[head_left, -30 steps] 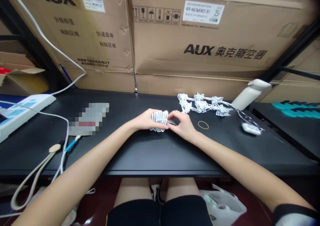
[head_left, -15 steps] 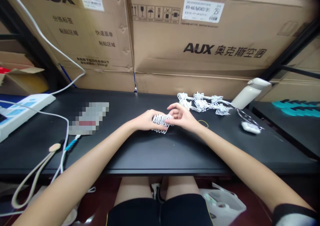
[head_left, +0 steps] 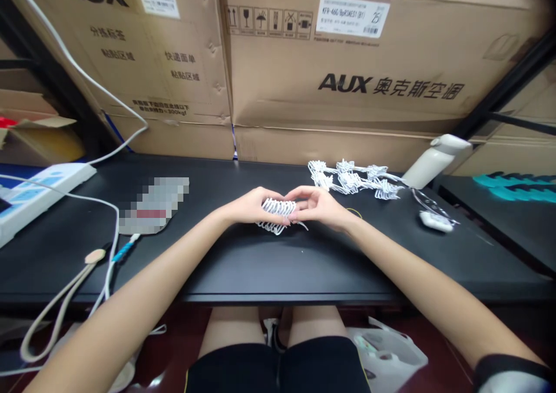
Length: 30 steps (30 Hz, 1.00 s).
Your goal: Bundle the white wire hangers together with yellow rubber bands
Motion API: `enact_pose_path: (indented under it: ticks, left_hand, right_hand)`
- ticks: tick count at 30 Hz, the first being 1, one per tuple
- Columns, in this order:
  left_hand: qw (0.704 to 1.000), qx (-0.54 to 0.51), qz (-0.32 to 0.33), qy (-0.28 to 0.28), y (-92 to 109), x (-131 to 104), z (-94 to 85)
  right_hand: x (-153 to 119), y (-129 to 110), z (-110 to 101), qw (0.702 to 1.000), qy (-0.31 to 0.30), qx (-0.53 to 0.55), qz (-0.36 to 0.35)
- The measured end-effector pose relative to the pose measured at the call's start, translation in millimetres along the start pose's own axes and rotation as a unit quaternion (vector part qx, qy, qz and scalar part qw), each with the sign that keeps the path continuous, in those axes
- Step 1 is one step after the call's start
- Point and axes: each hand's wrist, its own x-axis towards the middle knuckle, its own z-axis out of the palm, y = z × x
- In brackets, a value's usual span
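Since half a second ago the right hand has dropped a bit and closed in, fingertips now pinching at the right end of the white clip bundle, where before the palm was more open and lifted. Left hand hasn't really budged, its grip is wrapped around the left side of the bundle, holding it just over the black counter near the middle. Can't tell exactly what the right fingers are pinching, something thin pokes out below them but it's too small to make out. Yellow rubber band is mostly hidden behind the right wrist, only a sliver shows. More white clips lie loose further back, just beside a white bottle leaning at the counter's right end. Small white thing near it is hard to identify. Pixelated patch on the left is unreadable. Cardboard boxes fill the back
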Motion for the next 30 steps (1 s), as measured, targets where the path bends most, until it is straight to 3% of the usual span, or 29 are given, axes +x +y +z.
enact_pose_path:
  ticks: [8, 15, 22, 30]
  left_hand:
    - [1.000, -0.005, -0.005, -0.009, -2, 0, 1.1]
    - [0.999, 0.015, 0.013, -0.036, 2, -4, -13.3]
    - [0.996, -0.036, -0.035, -0.074, -5, -6, -18.1]
    - [0.996, -0.015, -0.052, -0.072, -2, -8, -19.5]
  right_hand:
    - [1, 1, 5, 0.999, 0.035, -0.021, -0.035]
    - [-1, -1, 3, 0.995, 0.022, -0.065, -0.071]
    - [-1, -2, -4, 0.999, -0.023, -0.049, -0.004]
    - [1, -2, -8, 0.995, -0.028, -0.089, -0.027]
